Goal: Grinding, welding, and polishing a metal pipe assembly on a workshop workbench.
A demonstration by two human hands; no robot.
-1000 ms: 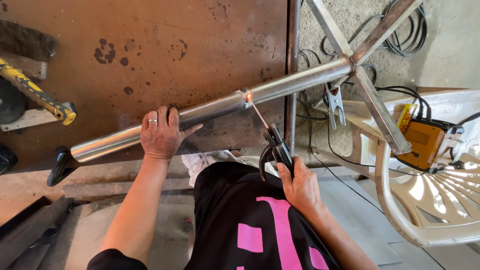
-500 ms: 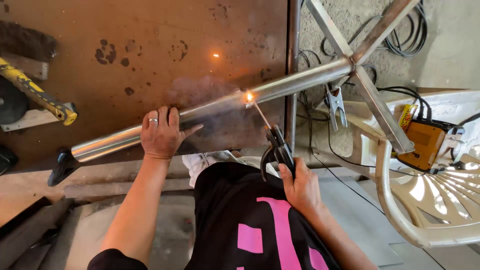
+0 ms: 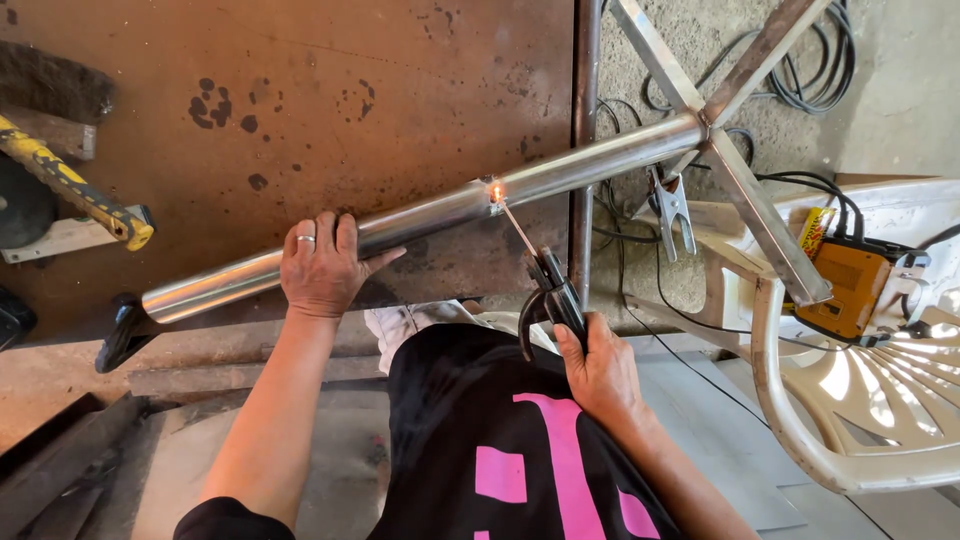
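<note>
Fingers of our left hand (image 3: pixel 322 268) press down over the steel pipe (image 3: pixel 420 218) lying across the rusty table (image 3: pixel 300 90), while our right hand (image 3: pixel 600 370) grips the electrode holder (image 3: pixel 555 292), its rod sparking at the seam, where welding looks only partly done.
</note>
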